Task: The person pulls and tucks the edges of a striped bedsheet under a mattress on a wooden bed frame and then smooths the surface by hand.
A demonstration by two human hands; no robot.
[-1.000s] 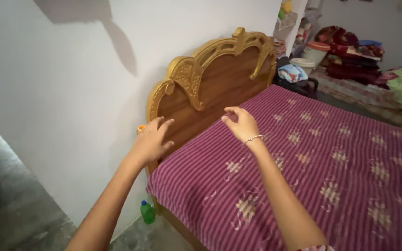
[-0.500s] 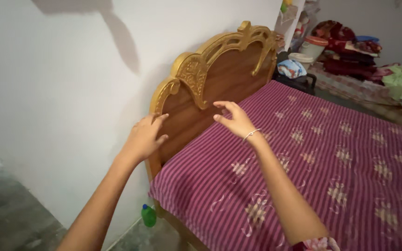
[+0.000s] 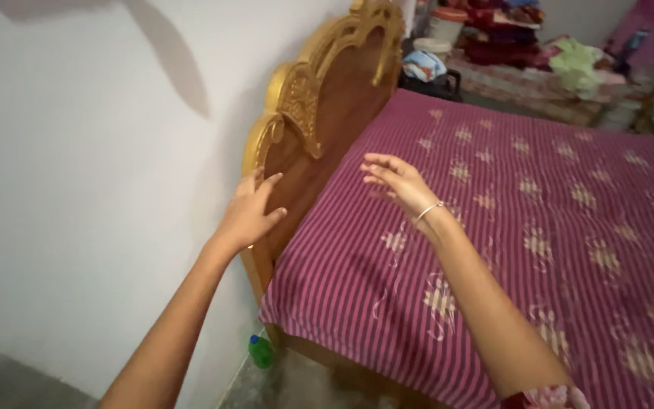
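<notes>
Your left hand: fingers spread and loose, gripping nothing. The fingertips lie against the near end of the carved wooden headboard with gilded scalloped trim, or just off it; contact cannot be confirmed from this view. The palm faces the brown panel below the gold edge.

Your right hand: fingers extended and slightly parted, empty, pointing toward the headboard. It hovers above the magenta striped bedspread with pale flower motifs; I cannot tell whether it touches the cloth. A thin silver bangle circles that wrist.

Both forearms reach in from the bottom of the frame, the left one over the gap beside the bed, the right one over the bedspread's near corner.

The bedspread covers the whole mattress and lies flat, its near edge hanging over the bed's wooden side rail. The headboard stands upright against the plain white wall.

On the grey floor, just beside the bed's corner and close to the wall, stands a small green plastic bottle with a blue cap.

Beyond the far end of the headboard: a heap of folded red and green cloth and a pale lidded plastic tub, well apart from both hands.
</notes>
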